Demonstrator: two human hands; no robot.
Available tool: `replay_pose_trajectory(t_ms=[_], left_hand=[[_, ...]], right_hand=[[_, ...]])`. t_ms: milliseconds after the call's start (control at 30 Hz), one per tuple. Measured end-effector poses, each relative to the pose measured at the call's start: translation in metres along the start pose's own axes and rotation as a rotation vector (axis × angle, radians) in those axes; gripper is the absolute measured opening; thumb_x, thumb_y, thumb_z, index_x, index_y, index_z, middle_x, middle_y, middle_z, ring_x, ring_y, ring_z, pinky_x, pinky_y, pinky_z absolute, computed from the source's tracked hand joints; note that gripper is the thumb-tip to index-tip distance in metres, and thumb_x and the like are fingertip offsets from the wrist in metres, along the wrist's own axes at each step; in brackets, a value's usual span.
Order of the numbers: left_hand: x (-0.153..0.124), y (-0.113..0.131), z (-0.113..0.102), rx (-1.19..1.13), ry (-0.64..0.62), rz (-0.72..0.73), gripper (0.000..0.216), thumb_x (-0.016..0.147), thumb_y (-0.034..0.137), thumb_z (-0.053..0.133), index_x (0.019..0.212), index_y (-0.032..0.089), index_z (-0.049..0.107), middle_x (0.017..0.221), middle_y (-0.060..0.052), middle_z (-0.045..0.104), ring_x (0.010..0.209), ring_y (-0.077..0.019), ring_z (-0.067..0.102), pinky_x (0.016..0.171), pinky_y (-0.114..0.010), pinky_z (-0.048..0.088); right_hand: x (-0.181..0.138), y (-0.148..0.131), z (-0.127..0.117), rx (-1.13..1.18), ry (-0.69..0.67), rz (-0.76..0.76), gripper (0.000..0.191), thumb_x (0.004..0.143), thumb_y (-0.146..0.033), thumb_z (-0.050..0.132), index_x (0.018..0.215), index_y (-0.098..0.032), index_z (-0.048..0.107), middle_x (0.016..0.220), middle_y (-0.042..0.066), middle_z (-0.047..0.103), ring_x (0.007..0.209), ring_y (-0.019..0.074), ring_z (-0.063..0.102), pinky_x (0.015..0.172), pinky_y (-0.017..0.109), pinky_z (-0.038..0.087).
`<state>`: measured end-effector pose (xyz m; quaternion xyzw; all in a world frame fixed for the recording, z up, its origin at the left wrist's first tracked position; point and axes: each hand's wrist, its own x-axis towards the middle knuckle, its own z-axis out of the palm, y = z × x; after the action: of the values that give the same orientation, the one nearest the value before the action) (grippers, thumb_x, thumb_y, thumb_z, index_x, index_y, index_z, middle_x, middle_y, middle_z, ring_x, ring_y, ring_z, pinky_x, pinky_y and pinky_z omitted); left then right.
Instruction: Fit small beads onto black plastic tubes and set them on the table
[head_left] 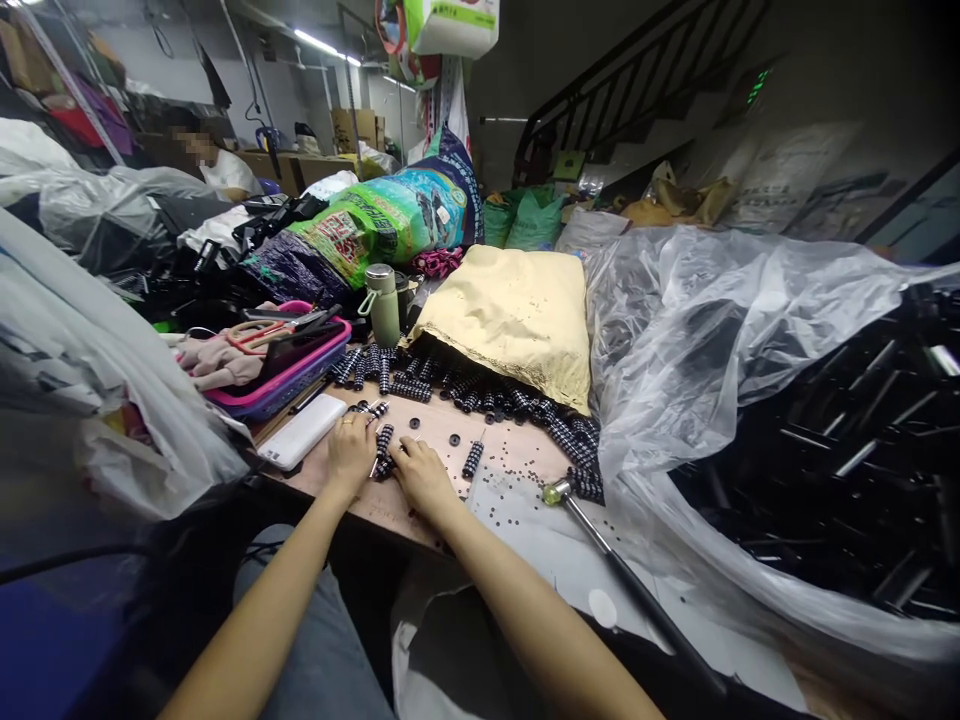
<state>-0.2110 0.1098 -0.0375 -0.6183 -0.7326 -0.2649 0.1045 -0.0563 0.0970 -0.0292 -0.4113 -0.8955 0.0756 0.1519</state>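
Note:
Both my hands rest on a wooden table (pixel 517 455) among small black ribbed cylinders. My left hand (pixel 349 452) lies with fingers curled beside a short stack of these black parts (pixel 383 440). My right hand (pixel 421 474) is curled too, its fingertips pinching at the same stack from the right; what is between the fingers is too small to make out. Another loose black stack on a pin (pixel 473 458) lies just right of my right hand. A heap of the same black parts (pixel 480 392) spills from under a yellow sack (pixel 517 315).
A white flat device (pixel 301 431) lies left of my left hand, beside a pink basket (pixel 289 375). A hammer (pixel 600 540) lies to the right. A green flask (pixel 385 303) stands behind. Clear plastic sheeting (pixel 720 340) covers black parts on the right. A person sits far back left.

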Motion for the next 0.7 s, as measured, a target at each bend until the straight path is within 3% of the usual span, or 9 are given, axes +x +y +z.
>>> replay_pose_trajectory(t_ms=[133,300,433,700], left_hand=[[0.049,-0.019,-0.006,0.142,-0.097,-0.176,0.033,0.083,0.023,0.033,0.098,0.011,0.06,0.102,-0.016,0.058,0.098,-0.0284,0.049,0.082,-0.039,0.039],[0.098,-0.035,0.019,0.171,-0.276,-0.203,0.025,0.075,0.014,0.044,0.085,0.008,0.065,0.089,-0.02,0.063,0.093,-0.0297,0.053,0.076,-0.037,0.042],[0.105,-0.035,0.034,0.192,-0.345,-0.188,0.023,0.075,0.013,0.044,0.084,0.006,0.065,0.088,-0.022,0.062,0.095,-0.0304,0.054,0.077,-0.038,0.042],[0.105,-0.02,0.027,0.194,-0.366,-0.158,0.028,0.077,0.024,0.044,0.092,0.009,0.062,0.093,-0.018,0.063,0.092,-0.0276,0.056,0.078,-0.035,0.041]], right_hand=[[-0.004,-0.002,-0.002,0.045,0.052,0.022,0.045,0.081,-0.018,0.046,0.126,-0.021,0.038,0.13,0.01,0.041,0.109,0.0235,0.042,0.085,0.037,0.041],[-0.027,0.004,-0.013,0.116,0.106,0.01,0.035,0.081,-0.018,0.047,0.116,-0.021,0.048,0.123,0.008,0.047,0.107,0.0207,0.044,0.086,0.037,0.043],[-0.051,0.019,-0.024,0.14,0.186,0.042,0.028,0.082,-0.019,0.047,0.109,-0.019,0.052,0.117,0.01,0.05,0.106,0.0213,0.046,0.086,0.038,0.044],[-0.102,0.043,-0.031,0.195,0.304,0.114,0.021,0.085,-0.025,0.044,0.102,-0.019,0.055,0.109,0.01,0.056,0.103,0.0218,0.051,0.086,0.041,0.046]])
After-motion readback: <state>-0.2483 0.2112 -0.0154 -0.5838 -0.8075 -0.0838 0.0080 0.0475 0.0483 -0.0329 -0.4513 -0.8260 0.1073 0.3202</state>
